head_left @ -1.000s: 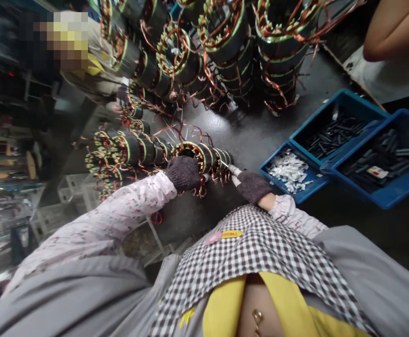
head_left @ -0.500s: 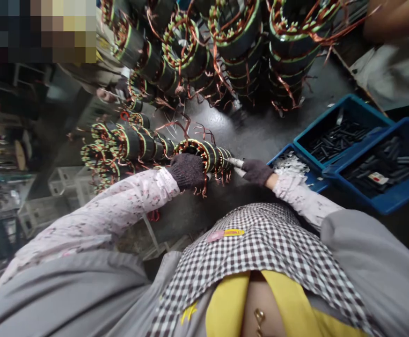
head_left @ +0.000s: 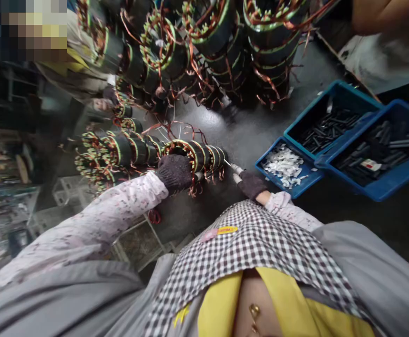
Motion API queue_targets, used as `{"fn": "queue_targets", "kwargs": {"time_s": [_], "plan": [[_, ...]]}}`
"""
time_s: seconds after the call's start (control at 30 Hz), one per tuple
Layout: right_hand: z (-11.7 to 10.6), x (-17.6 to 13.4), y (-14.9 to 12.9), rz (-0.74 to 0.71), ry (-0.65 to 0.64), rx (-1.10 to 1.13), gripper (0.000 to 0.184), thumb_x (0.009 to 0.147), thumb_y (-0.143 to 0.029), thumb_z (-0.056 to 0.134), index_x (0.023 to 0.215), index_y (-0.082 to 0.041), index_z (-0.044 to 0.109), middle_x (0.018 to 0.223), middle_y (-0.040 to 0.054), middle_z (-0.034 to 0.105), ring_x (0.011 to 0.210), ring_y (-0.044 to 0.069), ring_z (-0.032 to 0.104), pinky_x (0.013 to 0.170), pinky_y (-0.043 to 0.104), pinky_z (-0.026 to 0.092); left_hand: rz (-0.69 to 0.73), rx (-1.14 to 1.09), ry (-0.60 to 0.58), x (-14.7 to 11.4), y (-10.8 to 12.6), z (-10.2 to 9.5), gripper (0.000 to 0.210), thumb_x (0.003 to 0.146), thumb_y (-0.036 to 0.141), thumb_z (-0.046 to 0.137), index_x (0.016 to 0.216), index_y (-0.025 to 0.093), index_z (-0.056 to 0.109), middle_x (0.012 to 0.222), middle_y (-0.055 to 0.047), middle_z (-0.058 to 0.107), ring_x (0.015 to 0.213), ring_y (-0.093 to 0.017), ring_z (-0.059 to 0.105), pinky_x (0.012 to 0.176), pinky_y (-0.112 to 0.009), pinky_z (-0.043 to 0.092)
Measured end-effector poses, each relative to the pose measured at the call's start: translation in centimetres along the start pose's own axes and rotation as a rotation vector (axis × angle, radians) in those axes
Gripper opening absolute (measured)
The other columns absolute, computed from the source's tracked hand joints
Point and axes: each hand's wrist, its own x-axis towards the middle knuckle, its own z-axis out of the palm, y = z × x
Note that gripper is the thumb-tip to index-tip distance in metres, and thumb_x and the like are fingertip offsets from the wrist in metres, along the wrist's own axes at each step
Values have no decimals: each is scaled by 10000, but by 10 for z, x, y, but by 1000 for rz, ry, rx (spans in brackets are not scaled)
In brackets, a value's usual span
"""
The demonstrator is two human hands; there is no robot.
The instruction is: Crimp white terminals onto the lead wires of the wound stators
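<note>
A row of motor stators (head_left: 199,158) lies on the grey table, with green-edged slot liners and copper leads at the ends. My left hand (head_left: 174,172), in a dark knit glove, is closed on the near end of the front stator, and its fingers are partly hidden by the rim. To the right, just off the far end of the row, is my right hand (head_left: 250,183), gloved with white-wrapped fingertips. Its fingers pinch a thin white sliver (head_left: 227,163) that points toward the stators; its exact kind is unclear.
A blue tray (head_left: 310,180) of white pieces sits at right, beside a teal bin (head_left: 361,93) and a blue bin (head_left: 376,192) of dark sticks. Stacked stators (head_left: 274,56) stand along the back. A co-worker's hand (head_left: 102,104) is at far left.
My right hand has drawn back a little from the stators, and the thin white sliver now shows. My left hand stays at the same stator. The whole view has shifted.
</note>
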Motion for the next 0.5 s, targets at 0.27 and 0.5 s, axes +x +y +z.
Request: {"fn": "queue_targets", "kwargs": {"time_s": [0.27, 0.5], "plan": [[13, 10, -9, 24, -60, -139, 507, 1031, -322, 560, 1517, -205, 646, 1314, 155, 759, 1195, 283, 720, 1020, 323, 529, -7, 47, 7, -3, 2, -3, 787, 944, 736, 516, 1130, 34, 818, 959, -281, 777, 990, -492, 754, 792, -596, 593], [12, 7, -7, -6, -74, -203, 507, 1044, -312, 534, 1538, -243, 626, 1326, 150, 745, 1162, 279, 728, 971, 321, 537, 7, 88, 1, -2, 0, -1, 810, 962, 736, 497, 980, -12, 806, 915, -306, 753, 919, -498, 749, 739, -596, 589]]}}
